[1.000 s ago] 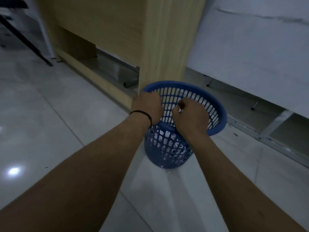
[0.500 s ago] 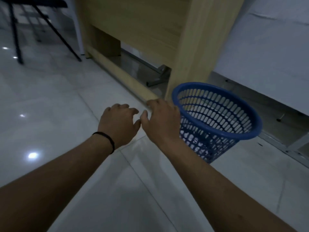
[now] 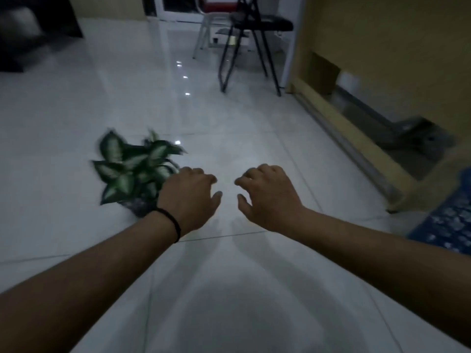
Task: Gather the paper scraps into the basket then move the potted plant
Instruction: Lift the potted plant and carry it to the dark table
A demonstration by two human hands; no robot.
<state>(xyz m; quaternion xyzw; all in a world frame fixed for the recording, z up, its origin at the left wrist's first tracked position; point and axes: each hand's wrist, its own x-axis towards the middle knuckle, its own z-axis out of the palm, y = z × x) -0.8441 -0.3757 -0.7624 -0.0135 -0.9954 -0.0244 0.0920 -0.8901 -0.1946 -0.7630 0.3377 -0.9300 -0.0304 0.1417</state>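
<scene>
A potted plant (image 3: 132,169) with green-and-white leaves stands on the white tiled floor at the left; its dark pot is partly hidden behind my left wrist. My left hand (image 3: 190,197), with a black band at the wrist, hovers just right of the plant, fingers loosely curled and holding nothing. My right hand (image 3: 267,194) hovers beside it over bare floor, also loosely curled and holding nothing. The blue basket (image 3: 451,225) shows only partly at the right edge, well away from both hands. No paper scraps show on the floor.
A wooden desk panel (image 3: 382,47) runs along the right side with a metal rail at its foot. A black folding chair (image 3: 254,29) and a white chair stand at the back. A dark piece of furniture (image 3: 30,29) sits at the far left.
My view has swung left from the basket to the plant. Both hands left the basket rim and now hover over the floor beside the plant.
</scene>
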